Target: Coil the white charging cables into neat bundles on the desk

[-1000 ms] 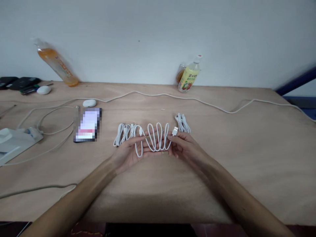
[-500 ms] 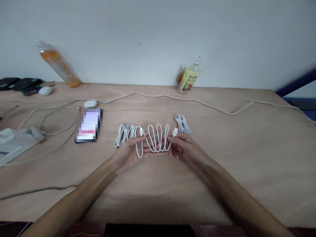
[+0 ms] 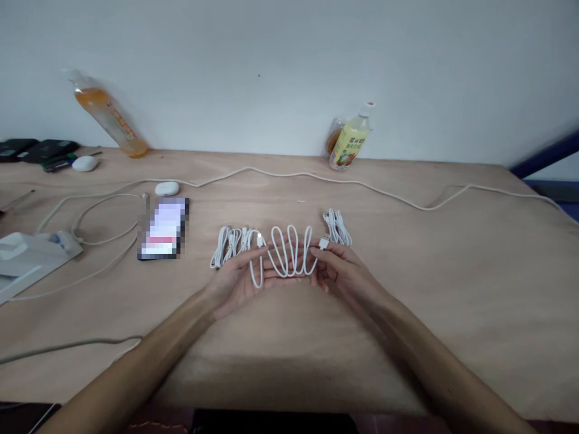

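Note:
A white USB cable (image 3: 293, 253) lies in several loose loops across my fingers, above the table. My left hand (image 3: 235, 277) is closed on one end of it, thumb pressed near a small plug, with the other fingers stretched beneath the loops. At the other end, my right hand (image 3: 344, 265) pinches the cable just below its USB plug (image 3: 324, 242). Beyond my left hand lie bundled white cables (image 3: 221, 246). Another bundled white cable (image 3: 337, 227) rests just beyond my right hand.
A phone (image 3: 165, 228) with a blurred screen lies left, near a white earbud case (image 3: 167, 188). An orange drink bottle (image 3: 111, 120) and a yellow-labelled bottle (image 3: 350, 141) lean on the wall. A long white cord (image 3: 307, 175) crosses the table (image 3: 452, 271). Dark boxes (image 3: 49, 150) sit far left.
The loops have spread slightly wider, and the USB plug in my right hand has shifted a little to the right and tilted. Both hands keep their hold.

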Demonstrator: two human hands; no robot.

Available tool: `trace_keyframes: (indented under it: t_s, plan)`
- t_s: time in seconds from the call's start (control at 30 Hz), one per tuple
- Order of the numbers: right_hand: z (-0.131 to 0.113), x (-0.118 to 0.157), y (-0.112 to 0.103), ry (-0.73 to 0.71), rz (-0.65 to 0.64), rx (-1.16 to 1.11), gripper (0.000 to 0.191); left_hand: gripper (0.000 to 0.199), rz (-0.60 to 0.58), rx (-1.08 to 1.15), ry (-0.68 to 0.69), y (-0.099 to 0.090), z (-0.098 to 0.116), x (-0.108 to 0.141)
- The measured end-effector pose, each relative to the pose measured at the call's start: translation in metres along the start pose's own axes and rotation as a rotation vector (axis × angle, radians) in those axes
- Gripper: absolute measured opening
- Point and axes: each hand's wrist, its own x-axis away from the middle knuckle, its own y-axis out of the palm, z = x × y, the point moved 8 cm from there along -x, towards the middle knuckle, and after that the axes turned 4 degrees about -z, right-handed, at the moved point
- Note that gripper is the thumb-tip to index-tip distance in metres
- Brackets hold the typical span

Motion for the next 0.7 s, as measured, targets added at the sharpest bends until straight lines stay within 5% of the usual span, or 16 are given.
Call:
trace_keyframes:
  t_s: [0.43, 0.7]
  plan:
    - [-0.0028, 0.0059, -0.0009, -0.152, 0.173, 0.126, 0.052, 0.06, 0.029, 0.013, -0.004, 0.0003, 0.0027, -0.0014]
    - [-0.0038, 0.0073, 0.0039, -0.155, 0.143, 0.045, 0.053, 0.077, -0.029, 0.05, 0.014, 0.0011, 0.0043, -0.0002]
